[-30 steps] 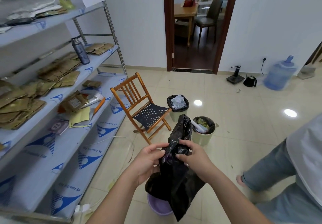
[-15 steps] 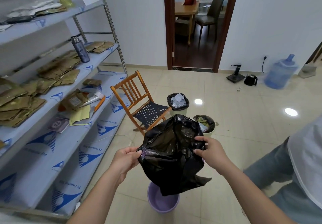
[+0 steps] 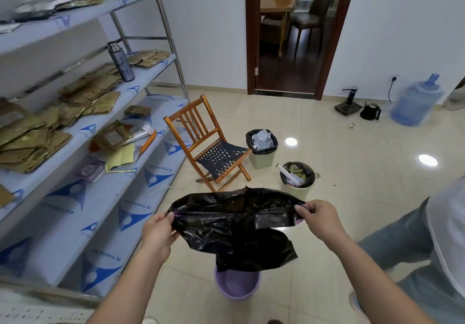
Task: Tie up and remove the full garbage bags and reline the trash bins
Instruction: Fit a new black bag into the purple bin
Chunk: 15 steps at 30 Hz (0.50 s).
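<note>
Your left hand and right hand are held out in front, well apart, each with fingers pinched closed, forearms angled inward

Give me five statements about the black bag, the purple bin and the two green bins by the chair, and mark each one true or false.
1. Both hands, left hand and right hand, pinch the black bag at opposite ends of its mouth. True.
2. The purple bin below the bag is already lined. False: its inside shows bare purple.
3. The two green bins, far one and near one, hold black liners with rubbish. True.
4. The wooden chair lies tipped over. False: it stands upright.
5. The bag hangs tied in a knot. False: its mouth is stretched wide.
</note>
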Each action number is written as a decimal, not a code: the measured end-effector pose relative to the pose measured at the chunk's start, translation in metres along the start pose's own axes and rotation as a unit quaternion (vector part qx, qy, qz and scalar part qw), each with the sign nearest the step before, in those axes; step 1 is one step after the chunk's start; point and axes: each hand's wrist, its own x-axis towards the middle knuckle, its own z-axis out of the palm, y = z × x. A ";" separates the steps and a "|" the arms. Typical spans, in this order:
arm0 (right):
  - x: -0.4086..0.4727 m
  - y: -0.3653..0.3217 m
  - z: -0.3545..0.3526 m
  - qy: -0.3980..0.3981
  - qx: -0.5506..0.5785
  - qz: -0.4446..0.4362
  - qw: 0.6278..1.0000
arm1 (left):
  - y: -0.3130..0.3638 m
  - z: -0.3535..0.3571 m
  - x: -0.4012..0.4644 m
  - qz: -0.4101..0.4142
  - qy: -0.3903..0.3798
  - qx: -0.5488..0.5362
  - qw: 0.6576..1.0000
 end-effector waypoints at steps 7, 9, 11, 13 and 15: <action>0.005 -0.005 0.013 -0.034 0.098 -0.033 0.994 | -0.009 0.017 -0.009 0.019 -0.036 0.061 0.997; 0.009 -0.007 0.016 -0.048 0.091 -0.036 0.994 | -0.011 0.025 -0.013 0.015 -0.071 0.074 0.995; 0.014 -0.007 0.017 -0.077 0.074 -0.033 0.994 | -0.014 0.031 -0.014 0.004 -0.108 0.085 0.991; 0.019 -0.005 0.017 -0.096 0.072 -0.031 0.992 | -0.017 0.035 -0.013 -0.005 -0.139 0.096 0.986; 0.024 0.000 0.018 -0.105 0.079 -0.023 0.991 | -0.021 0.037 -0.011 -0.006 -0.149 0.109 0.983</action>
